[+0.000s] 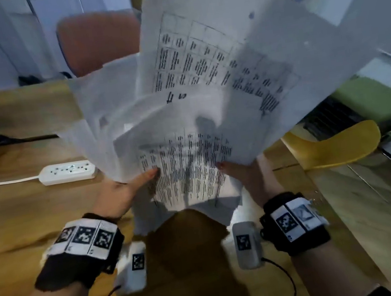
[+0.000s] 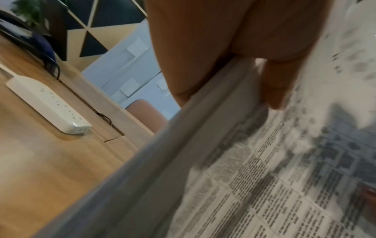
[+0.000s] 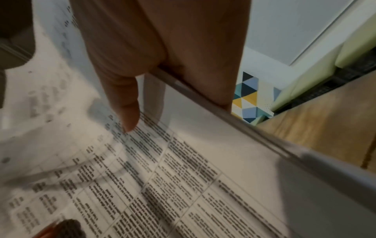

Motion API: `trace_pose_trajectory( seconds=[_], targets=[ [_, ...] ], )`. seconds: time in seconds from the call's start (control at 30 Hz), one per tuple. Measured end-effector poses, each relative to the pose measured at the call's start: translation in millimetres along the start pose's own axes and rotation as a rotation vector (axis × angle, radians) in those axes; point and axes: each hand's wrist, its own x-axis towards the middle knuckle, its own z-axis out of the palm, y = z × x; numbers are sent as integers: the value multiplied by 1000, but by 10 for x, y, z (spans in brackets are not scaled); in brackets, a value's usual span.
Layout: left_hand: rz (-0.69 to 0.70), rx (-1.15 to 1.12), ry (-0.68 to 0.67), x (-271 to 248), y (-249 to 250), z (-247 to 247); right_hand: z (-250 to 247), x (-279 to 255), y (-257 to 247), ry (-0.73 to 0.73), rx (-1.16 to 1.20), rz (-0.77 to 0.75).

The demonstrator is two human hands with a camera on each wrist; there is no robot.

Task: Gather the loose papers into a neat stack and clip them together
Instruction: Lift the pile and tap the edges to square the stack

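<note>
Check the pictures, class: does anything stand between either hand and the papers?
Nothing visible does. The left hand and right hand already hold the papers by opposite side edges, thumbs on the printed face, above the desk. The sheets are fanned out, not squared. No clip is in view.

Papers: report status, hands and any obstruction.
Left hand and right hand grip the papers by opposite edges. Sheets lifted, fanned, unaligned. No clip visible. Power strip on desk, left.
</note>
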Motion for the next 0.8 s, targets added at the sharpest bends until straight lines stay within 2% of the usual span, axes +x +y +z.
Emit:
trace_pose_trajectory(
  seconds=[0.1,0.17,0.23,0.33,0.43,0.6,0.67,0.73,0.8],
  targets=[
    [61,11,40,43,35,-22,-28,-17,-147,-24,57,-94],
    [76,-6,-12,25,84,-73,-156,0,-228,-82,-38,-112],
    [72,-40,-70,-2,67,-166,-261,-20,-317,-71,-129,-124],
    [30,-69,-142,-54,68,-210,-360,-36,-375,-53,-81,-211],
    [53,-37,-117,-65,112,-142,-286,-3,-478,-91,-82,-250],
    [90,-14,30,-96,155,-79,-205,-49,-551,-135,-15,-377],
    [129,-25,35,-84,225,-106,-204,-56,-613,-144,10,-411],
    [150,-46,-24,-74,323,-118,-176,-61,-697,-203,18,-413],
    [151,-53,-53,-53,334,-154,-202,-43,-678,-171,-45,-384]
  ],
)
